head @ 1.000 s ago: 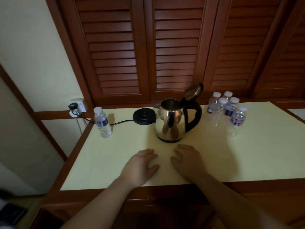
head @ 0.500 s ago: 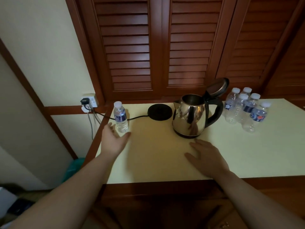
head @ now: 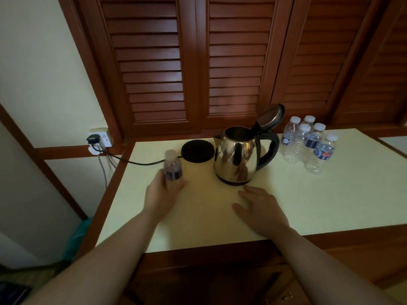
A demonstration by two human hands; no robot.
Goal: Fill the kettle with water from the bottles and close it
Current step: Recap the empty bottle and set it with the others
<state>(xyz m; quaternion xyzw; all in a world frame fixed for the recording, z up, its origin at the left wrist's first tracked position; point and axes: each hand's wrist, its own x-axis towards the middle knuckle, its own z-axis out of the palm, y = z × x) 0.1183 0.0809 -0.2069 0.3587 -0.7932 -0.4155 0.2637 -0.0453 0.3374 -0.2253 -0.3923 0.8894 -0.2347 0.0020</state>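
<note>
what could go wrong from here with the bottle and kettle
The bottle in the left hand looks capped; it must be opened before pouring. The kettle stands off its base, unheld, with the right hand flat on the table; a careless pour might tip it or spill.

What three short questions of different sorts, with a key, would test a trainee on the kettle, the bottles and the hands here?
1. True or false: the kettle lid is shut.
2. Which hand grips a bottle: A left, B right, C neither?
3. Fill in: the kettle stands beside its black ____.

Key
1. False; it is tipped open.
2. A; the left hand holds it, the right hand lies flat on the table.
3. Base. Five more bottles stand right of the kettle.
</note>
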